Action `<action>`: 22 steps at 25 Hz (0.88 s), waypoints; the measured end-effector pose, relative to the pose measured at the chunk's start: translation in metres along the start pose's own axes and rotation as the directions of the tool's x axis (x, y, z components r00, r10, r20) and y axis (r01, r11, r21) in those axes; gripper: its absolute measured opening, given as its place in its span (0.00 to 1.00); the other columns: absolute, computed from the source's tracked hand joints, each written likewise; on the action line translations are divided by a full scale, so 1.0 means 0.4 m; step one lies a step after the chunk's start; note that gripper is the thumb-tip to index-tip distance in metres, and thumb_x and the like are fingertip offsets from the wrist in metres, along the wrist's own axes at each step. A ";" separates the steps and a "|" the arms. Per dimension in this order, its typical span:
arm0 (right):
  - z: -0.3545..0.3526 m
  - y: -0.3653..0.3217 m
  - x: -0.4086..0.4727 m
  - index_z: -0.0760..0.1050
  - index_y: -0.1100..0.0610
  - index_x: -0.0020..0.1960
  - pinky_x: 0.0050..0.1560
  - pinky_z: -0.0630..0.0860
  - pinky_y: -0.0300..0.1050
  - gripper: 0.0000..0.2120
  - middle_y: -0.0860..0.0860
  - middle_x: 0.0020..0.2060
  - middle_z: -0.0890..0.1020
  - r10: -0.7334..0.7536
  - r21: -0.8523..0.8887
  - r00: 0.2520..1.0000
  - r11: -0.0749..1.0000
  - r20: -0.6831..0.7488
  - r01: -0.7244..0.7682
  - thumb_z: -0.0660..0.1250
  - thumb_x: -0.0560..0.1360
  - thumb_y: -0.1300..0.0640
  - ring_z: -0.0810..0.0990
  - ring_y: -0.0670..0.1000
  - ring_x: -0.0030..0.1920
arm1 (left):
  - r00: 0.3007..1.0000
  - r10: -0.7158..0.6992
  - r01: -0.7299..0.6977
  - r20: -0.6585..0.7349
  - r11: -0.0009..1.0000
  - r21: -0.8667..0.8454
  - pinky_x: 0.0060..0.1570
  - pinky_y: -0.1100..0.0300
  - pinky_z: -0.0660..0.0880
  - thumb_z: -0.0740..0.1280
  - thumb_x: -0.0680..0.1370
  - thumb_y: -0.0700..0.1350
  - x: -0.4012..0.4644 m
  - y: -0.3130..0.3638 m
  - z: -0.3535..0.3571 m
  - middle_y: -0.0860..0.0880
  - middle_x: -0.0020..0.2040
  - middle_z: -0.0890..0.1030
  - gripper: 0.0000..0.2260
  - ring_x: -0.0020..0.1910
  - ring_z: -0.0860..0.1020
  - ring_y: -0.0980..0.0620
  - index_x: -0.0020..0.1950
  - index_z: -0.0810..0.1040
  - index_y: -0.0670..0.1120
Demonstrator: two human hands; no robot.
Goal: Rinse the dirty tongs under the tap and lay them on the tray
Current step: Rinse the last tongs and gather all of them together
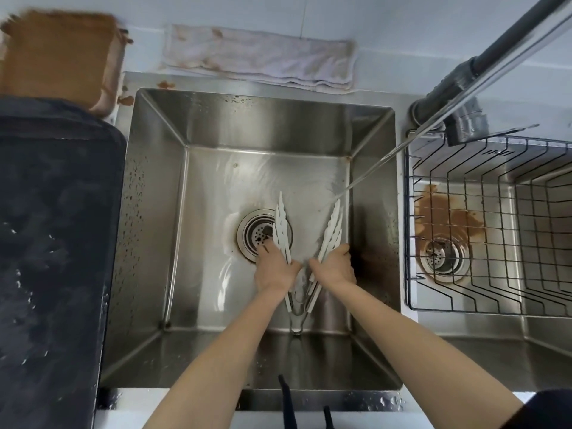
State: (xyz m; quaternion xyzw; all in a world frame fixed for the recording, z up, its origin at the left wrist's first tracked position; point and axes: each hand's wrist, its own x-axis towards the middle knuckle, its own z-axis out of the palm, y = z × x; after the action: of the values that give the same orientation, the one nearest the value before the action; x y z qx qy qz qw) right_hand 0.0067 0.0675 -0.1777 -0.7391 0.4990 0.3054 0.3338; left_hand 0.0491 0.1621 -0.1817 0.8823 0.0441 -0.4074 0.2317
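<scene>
White-tipped metal tongs lie spread in a V inside the steel sink, hinge end toward me. My left hand grips the left arm of the tongs over the drain. My right hand grips the right arm. A thin stream of water from the grey tap at the upper right lands on the tip of the right arm. The dark tray lies on the counter left of the sink, wet with droplets.
A stained white cloth lies behind the sink. A brown board stands at the back left. On the right, a second basin holds a wire rack and a brown stain near its drain.
</scene>
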 end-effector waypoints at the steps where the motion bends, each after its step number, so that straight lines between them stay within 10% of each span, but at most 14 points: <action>1: -0.002 0.001 -0.004 0.53 0.65 0.70 0.55 0.73 0.51 0.35 0.61 0.67 0.68 -0.005 0.025 1.000 1.000 0.000 0.005 0.65 0.74 0.49 0.73 0.62 0.62 | 1.000 -0.001 0.001 0.003 1.000 -0.019 0.63 0.48 0.69 0.68 0.73 0.48 0.004 -0.003 0.004 0.39 0.70 0.64 0.34 0.69 0.66 0.41 0.73 0.58 0.37; 12: -0.084 -0.059 -0.081 0.48 0.68 0.73 0.58 0.69 0.44 0.35 0.59 0.63 0.72 -0.146 0.401 0.989 0.907 0.013 0.129 0.63 0.76 0.57 0.71 0.59 0.65 | 0.992 0.064 0.019 0.104 0.759 -0.651 0.49 0.54 0.75 0.66 0.72 0.36 -0.032 0.032 -0.102 0.43 0.47 0.78 0.18 0.43 0.77 0.47 0.61 0.68 0.41; 18: -0.171 -0.079 -0.136 0.58 0.62 0.59 0.31 0.68 0.38 0.19 0.55 0.47 0.74 -0.257 0.525 0.961 0.806 -0.106 0.273 0.64 0.75 0.59 0.72 0.45 0.36 | 0.966 0.225 -0.033 0.128 0.597 -0.801 0.48 0.55 0.75 0.66 0.76 0.42 -0.073 0.094 -0.169 0.49 0.42 0.78 0.13 0.40 0.77 0.52 0.59 0.71 0.45; 22: -0.217 -0.089 -0.178 0.59 0.62 0.65 0.35 0.72 0.37 0.22 0.46 0.39 0.71 -0.338 0.600 0.924 0.706 -0.180 0.375 0.64 0.74 0.59 0.72 0.43 0.37 | 0.952 0.301 -0.117 0.047 0.504 -0.856 0.41 0.57 0.75 0.68 0.75 0.47 -0.113 0.124 -0.208 0.51 0.34 0.78 0.07 0.34 0.77 0.53 0.51 0.76 0.45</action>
State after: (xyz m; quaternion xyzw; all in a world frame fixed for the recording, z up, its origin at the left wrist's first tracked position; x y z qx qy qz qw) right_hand 0.0282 0.0463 -0.0638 -0.6769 0.4286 0.0313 0.5976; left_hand 0.0906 0.1602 -0.0832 0.6151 0.1057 -0.3859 0.6794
